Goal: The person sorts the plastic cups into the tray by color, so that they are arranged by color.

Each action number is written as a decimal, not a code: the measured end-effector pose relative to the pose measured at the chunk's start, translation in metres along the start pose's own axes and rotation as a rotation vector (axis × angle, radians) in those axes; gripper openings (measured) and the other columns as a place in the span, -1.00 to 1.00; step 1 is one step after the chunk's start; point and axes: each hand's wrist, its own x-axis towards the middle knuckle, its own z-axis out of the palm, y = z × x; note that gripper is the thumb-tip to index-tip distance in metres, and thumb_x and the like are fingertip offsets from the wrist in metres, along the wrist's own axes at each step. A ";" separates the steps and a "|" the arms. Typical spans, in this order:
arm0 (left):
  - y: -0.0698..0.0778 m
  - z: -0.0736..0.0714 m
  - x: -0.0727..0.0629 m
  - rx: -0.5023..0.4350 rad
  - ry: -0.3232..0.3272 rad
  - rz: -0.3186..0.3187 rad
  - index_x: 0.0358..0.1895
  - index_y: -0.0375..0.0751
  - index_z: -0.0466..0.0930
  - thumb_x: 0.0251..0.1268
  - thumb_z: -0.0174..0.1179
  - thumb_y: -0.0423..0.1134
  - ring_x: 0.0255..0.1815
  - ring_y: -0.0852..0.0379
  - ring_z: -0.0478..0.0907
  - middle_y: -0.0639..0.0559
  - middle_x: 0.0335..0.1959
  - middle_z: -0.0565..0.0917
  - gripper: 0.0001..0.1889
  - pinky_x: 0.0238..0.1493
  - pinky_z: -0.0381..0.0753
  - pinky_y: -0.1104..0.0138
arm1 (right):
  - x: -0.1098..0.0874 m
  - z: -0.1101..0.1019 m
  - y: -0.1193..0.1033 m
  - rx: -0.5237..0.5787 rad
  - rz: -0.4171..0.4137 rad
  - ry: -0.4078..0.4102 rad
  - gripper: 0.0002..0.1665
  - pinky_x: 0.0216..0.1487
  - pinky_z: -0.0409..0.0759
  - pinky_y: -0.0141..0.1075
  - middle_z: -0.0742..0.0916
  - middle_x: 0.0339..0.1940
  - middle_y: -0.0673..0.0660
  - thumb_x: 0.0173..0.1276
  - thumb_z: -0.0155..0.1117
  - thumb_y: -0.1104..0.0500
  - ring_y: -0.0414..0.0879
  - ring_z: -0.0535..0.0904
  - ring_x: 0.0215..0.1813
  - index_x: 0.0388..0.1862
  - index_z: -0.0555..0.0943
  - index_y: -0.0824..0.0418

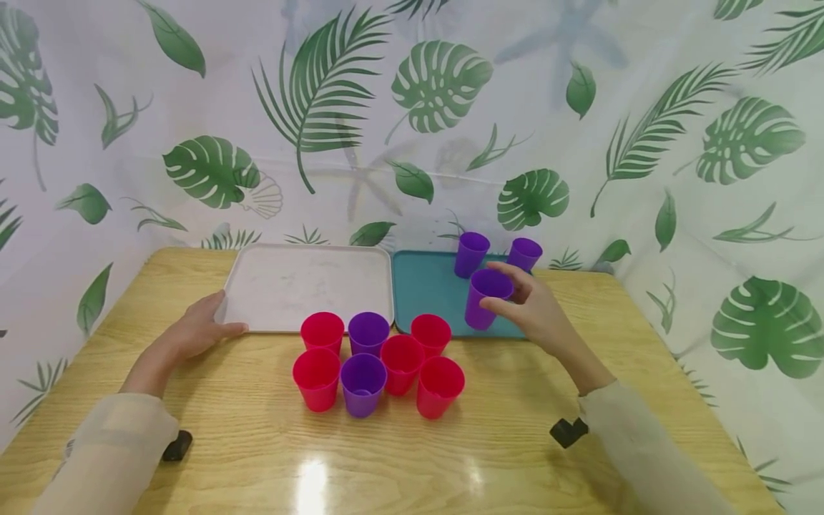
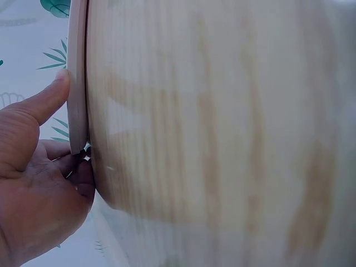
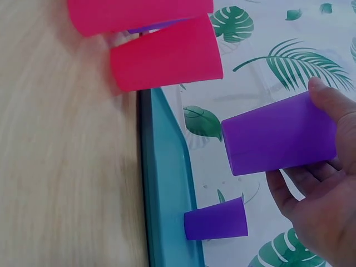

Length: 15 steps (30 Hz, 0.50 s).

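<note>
Now | right hand [image 1: 539, 315] nearer, fingers curled round purple cup [image 1: 478, 304] | axis near-upright, above teal tray [image 1: 428, 286], toward front edge | left hand [image 1: 196, 329] spread, cupless

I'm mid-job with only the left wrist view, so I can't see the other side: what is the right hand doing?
Observer: The right hand holds a purple cup off the teal tray.
Operator: Any cups standing on that tray?
Observer: Yes, two more purple cups, toward its far side.
Operator: And which red ones are out there?
Observer: Five red cups, grouped by the trays' near edges.
</note>
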 end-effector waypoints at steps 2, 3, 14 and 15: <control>0.000 0.001 0.000 -0.003 0.013 0.010 0.56 -0.66 -0.24 0.47 0.28 -0.06 0.57 -0.60 -0.23 -0.69 0.54 -0.13 0.03 0.54 -0.18 -0.33 | 0.006 0.001 -0.001 -0.013 0.013 0.002 -0.21 -0.23 0.64 -0.32 0.65 -0.20 0.17 0.37 0.50 -0.02 0.08 0.56 -0.29 0.54 0.44 -0.03; 0.000 0.001 0.000 -0.003 0.014 0.013 0.56 -0.66 -0.24 0.46 0.28 -0.07 0.57 -0.60 -0.23 -0.69 0.54 -0.13 0.03 0.54 -0.18 -0.33 | 0.009 0.002 -0.001 -0.019 0.016 0.004 -0.20 -0.21 0.65 -0.32 0.66 -0.19 0.17 0.36 0.50 -0.04 0.10 0.57 -0.28 0.54 0.44 -0.04; 0.002 -0.002 -0.001 0.006 -0.001 0.016 0.56 -0.67 -0.26 0.50 0.26 -0.10 0.57 -0.60 -0.22 -0.70 0.54 -0.14 0.00 0.54 -0.17 -0.32 | 0.045 0.028 -0.006 -0.006 -0.030 -0.045 -0.21 -0.25 0.59 -0.28 0.69 -0.23 0.14 0.34 0.51 -0.10 0.20 0.60 -0.21 0.51 0.47 -0.05; 0.002 -0.002 -0.001 0.007 -0.001 0.019 0.56 -0.67 -0.25 0.50 0.26 -0.11 0.57 -0.60 -0.22 -0.70 0.54 -0.13 0.00 0.54 -0.17 -0.32 | 0.049 0.031 -0.008 0.001 -0.034 -0.053 -0.21 -0.26 0.58 -0.27 0.68 -0.23 0.15 0.33 0.52 -0.10 0.17 0.59 -0.22 0.51 0.48 -0.05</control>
